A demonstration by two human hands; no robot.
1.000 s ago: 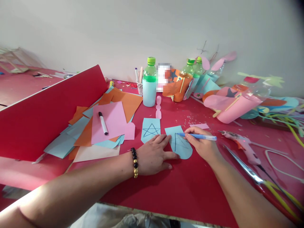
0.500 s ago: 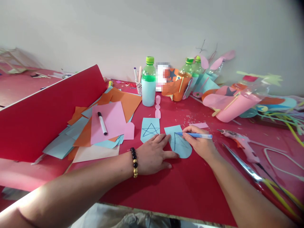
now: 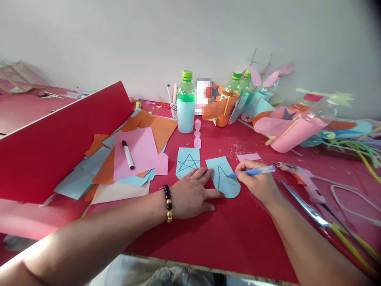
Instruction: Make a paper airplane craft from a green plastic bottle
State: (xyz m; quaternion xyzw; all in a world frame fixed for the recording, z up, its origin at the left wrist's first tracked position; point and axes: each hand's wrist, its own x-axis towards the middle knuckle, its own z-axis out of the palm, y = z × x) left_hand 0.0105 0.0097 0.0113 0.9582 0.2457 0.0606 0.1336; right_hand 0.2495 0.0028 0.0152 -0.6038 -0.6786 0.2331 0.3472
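A blue pen is pinched in my right hand, its tip on a light-blue paper piece with a rounded end. Dark lines on that paper form a peak, with fainter lines beside them. My left hand lies flat with fingers spread, touching the paper's left edge and the lower edge of a second light-blue paper piece. A complete five-pointed star is drawn on that second piece. A pink scalloped paper strip lies just behind it.
Left are stacked coloured sheets with a black-capped marker and a red board. Behind stands a wrapped bottle. Bottle crafts, a pink glue gun and large scissors sit at right.
My right hand and the pen have moved right and slightly down, lengthening the second dark line from the peak. My left hand stays in place.
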